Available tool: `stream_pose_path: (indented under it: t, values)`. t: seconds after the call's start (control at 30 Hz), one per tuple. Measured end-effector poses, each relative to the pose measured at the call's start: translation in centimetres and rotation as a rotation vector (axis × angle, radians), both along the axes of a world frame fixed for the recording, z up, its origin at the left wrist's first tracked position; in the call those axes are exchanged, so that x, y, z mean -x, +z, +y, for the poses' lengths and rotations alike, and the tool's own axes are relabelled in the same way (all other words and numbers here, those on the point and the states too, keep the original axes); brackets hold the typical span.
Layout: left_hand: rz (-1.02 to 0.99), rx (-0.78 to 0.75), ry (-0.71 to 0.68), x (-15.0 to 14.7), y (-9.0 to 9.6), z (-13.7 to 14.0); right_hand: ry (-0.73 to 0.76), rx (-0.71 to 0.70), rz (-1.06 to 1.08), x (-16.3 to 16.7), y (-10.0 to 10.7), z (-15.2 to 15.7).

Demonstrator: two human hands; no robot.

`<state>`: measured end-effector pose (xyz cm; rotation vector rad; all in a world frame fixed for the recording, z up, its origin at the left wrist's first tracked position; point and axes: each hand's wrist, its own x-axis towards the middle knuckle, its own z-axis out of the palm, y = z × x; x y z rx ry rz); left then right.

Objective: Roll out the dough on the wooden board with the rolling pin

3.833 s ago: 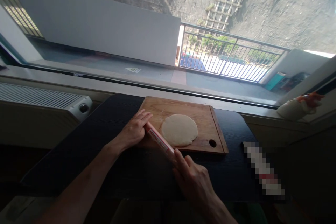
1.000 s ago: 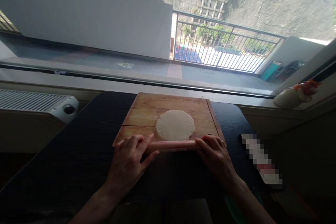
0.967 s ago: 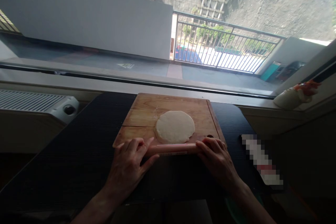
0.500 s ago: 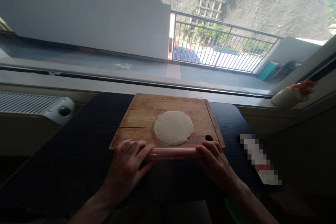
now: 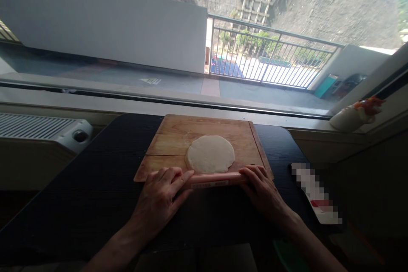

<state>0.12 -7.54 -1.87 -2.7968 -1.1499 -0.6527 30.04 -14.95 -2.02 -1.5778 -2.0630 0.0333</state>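
A pinkish rolling pin point(image 5: 216, 179) with a printed label lies across the near edge of the wooden cutting board point(image 5: 210, 124). My left hand point(image 5: 164, 191) is closed over its left end, and my right hand point(image 5: 259, 185) grips the right end. Just beyond the pin, a flat, roundish sheet of pale dough point(image 5: 210, 153) rests on the board. The pin reaches the dough's near edge; whether it presses on it I cannot tell. My right hand and the pin cover most of the board's dark hole.
The board lies on a black table point(image 5: 105, 170) below a window. A blurred-out flat object point(image 5: 315, 193) sits at the table's right. On the sill stands a white pot point(image 5: 349, 118) with something orange. A white radiator point(image 5: 44, 129) is at left.
Both hands have pushed the rolling pin slightly away from me, up to the dough's near edge. The pin has turned, so its printed label now shows.
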Motion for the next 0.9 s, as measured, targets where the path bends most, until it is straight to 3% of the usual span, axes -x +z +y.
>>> stream_pose_path:
  t: [0.3,0.5,0.63,0.8,0.9]
  values:
    - [-0.009,0.019,0.03,-0.5,0.0,-0.6,0.008,0.04,-0.007,-0.1,0.8,0.3]
    - [-0.008,-0.021,0.125,-1.4,0.0,-1.4,-0.11,-0.016,-0.011,0.4,1.0,1.8]
    - [0.0,-0.032,0.103,-1.6,0.1,-2.0,-0.098,0.033,0.029,0.4,0.8,2.3]
    - [0.008,-0.047,0.152,-2.8,0.7,-2.8,-0.257,0.036,0.006,0.2,1.1,4.6]
    - [0.013,0.018,0.103,-2.9,0.5,-4.2,-0.246,0.064,0.011,-0.2,1.1,5.6]
